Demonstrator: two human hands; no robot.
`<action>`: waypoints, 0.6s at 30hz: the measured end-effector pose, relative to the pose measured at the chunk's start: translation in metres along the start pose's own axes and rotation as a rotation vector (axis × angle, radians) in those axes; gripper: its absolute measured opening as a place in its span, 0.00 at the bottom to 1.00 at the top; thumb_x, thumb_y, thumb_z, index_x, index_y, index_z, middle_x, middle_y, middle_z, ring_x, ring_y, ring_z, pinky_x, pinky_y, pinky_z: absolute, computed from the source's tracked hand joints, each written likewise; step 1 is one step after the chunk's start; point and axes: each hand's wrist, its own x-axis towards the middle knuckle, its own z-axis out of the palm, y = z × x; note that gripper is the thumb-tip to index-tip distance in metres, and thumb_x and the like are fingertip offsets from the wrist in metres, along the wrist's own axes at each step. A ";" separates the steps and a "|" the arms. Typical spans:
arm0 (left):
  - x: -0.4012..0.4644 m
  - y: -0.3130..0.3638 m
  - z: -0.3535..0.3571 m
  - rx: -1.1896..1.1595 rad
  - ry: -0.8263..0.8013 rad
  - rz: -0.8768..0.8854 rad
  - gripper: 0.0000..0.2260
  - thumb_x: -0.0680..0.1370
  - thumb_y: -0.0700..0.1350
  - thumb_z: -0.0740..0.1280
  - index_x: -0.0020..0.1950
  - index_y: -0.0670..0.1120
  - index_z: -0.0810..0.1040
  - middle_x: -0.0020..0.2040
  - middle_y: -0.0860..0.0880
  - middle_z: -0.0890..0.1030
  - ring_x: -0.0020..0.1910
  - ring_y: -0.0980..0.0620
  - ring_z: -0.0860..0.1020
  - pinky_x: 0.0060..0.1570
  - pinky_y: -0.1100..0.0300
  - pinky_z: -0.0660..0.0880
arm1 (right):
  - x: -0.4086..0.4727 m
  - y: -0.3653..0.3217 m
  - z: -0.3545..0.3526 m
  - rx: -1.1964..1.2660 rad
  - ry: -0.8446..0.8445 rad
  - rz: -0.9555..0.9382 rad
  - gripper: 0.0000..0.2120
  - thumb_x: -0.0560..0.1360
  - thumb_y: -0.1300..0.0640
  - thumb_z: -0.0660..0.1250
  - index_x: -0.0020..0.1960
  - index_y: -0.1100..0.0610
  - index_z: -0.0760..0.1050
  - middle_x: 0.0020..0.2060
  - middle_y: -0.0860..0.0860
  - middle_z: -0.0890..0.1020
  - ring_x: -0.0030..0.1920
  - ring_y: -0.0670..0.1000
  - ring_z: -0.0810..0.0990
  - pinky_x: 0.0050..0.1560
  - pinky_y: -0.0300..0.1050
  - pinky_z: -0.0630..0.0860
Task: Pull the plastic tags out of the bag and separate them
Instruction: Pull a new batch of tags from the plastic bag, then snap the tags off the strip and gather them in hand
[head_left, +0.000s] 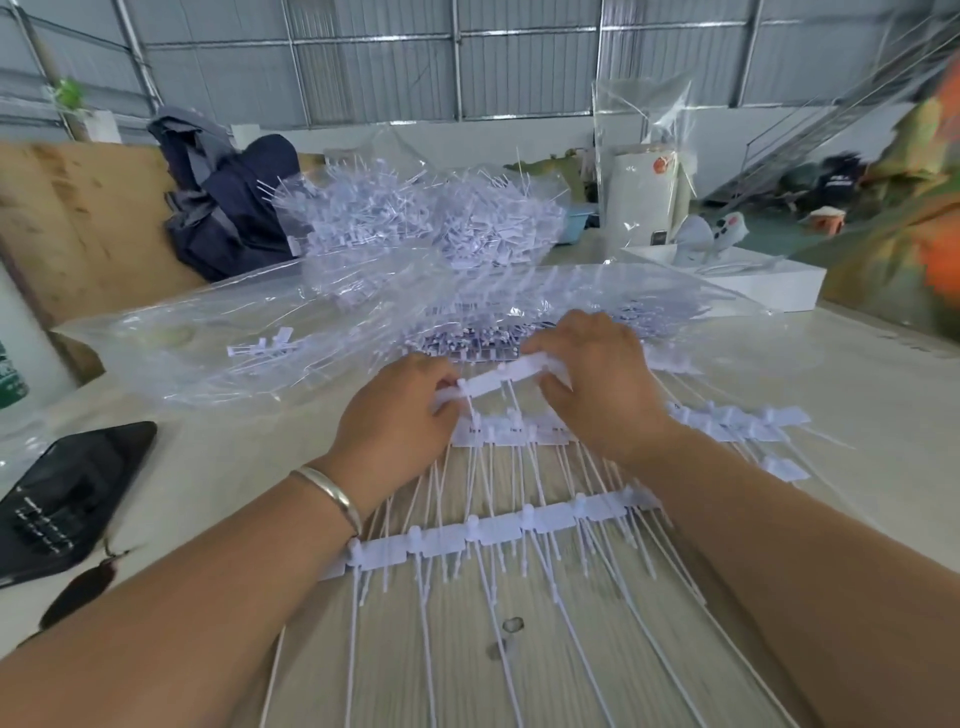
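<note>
A clear plastic bag (208, 332) lies across the table, with white plastic tags inside. My left hand (400, 415) and my right hand (597, 384) both pinch one strip of joined white tags (504, 376), held just above the table at the bag's mouth. Its thin tails run toward me. Under it lie more tag strips: one (509, 431) below my hands, one (737, 421) to the right, and a long strip (493, 530) between my forearms. A big heap of loose tags (415, 218) sits behind the bag.
A black phone (67, 499) lies at the left with a dark charm (83, 587). A dark backpack (228, 208) leans at the back left. A white box (753, 280) stands at the back right, and an upright clear bag (644, 156) behind it.
</note>
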 end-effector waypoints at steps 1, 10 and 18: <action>-0.001 0.001 -0.001 -0.003 0.031 0.000 0.03 0.78 0.48 0.66 0.50 0.54 0.77 0.45 0.56 0.75 0.43 0.54 0.72 0.38 0.59 0.66 | 0.001 -0.003 -0.004 0.016 0.069 -0.037 0.14 0.73 0.62 0.67 0.58 0.52 0.79 0.48 0.54 0.77 0.52 0.57 0.74 0.55 0.50 0.65; -0.001 0.003 -0.009 -0.324 0.164 -0.280 0.26 0.63 0.72 0.69 0.31 0.51 0.66 0.25 0.57 0.65 0.24 0.58 0.66 0.29 0.60 0.64 | 0.002 -0.016 -0.048 -0.298 0.263 -0.070 0.08 0.63 0.63 0.62 0.35 0.61 0.80 0.31 0.52 0.66 0.36 0.54 0.63 0.42 0.45 0.57; 0.003 0.005 -0.003 -0.517 0.042 -0.289 0.21 0.73 0.58 0.71 0.35 0.46 0.67 0.30 0.46 0.70 0.27 0.56 0.66 0.31 0.64 0.64 | -0.003 -0.044 -0.056 -0.307 0.432 -0.322 0.07 0.62 0.67 0.62 0.33 0.58 0.78 0.32 0.52 0.76 0.37 0.57 0.74 0.41 0.49 0.63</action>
